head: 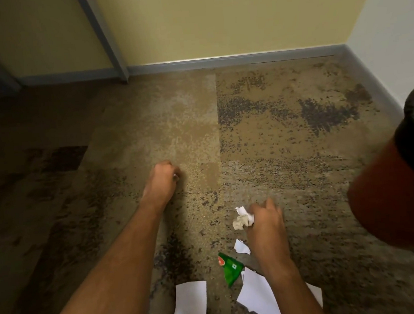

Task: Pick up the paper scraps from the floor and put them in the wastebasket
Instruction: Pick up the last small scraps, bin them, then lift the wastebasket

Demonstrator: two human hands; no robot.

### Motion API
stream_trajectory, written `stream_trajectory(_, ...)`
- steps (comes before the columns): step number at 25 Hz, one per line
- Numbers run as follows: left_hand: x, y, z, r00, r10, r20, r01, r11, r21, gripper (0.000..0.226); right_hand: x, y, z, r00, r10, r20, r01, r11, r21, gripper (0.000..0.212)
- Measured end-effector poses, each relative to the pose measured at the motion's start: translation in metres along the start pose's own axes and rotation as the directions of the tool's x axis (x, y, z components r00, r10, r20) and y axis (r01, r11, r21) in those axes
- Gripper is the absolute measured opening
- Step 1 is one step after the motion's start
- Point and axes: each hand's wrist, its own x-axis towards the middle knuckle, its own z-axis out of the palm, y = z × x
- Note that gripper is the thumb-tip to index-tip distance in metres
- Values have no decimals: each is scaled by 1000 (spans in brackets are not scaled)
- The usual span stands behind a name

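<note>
My left hand (162,178) is curled into a fist over the carpet, with a tiny pale scrap (175,175) showing at its fingers. My right hand (264,222) grips crumpled white and beige paper (243,219) just above the floor. Below it lie a small white scrap (241,247), a green wrapper (229,269), a white sheet (190,305) and another white sheet (258,295) partly under my right forearm. The wastebasket (397,192), red-brown with a black liner, stands close at the right edge.
Mottled brown carpet (260,133) runs to a yellow wall with a grey skirting board (219,61). A grey furniture leg (109,41) stands at the back left. A white wall (398,33) closes the right corner.
</note>
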Motion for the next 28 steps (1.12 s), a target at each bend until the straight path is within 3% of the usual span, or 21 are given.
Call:
stream_trajectory(3,-29,28,10,990,-120,-68,108,982,-157,26,-1,4,-3,1000,15,20,-16,999,50,36)
stream_trajectory(6,-64,74,14,983,-184,-13,173,944,-282,21,-3,4,-10,997,-60,40,55,992,114,61)
stream_trajectory(8,-78,90,23,982,-187,24,186,948,-259,25,-2,-2,-9,983,-154,96,150,988,50,80)
stream_trajectory(11,-97,103,17,984,-160,77,172,968,-185,31,-9,-16,-11,955,-247,161,254,967,-20,62)
stream_trajectory(16,-123,119,-12,958,-78,278,135,972,-191,25,-11,3,-23,940,-168,297,191,980,-52,21)
stream_trajectory(20,-114,130,-42,941,-96,324,199,933,-301,23,-9,11,-66,970,47,239,-79,989,125,36)
stream_trajectory(24,-95,160,-98,940,-83,330,277,749,-601,24,2,-1,-142,976,29,214,-88,958,272,43)
stream_trajectory(28,-70,220,-160,965,8,261,228,466,-855,14,17,-12,-254,988,-53,146,10,960,280,39)
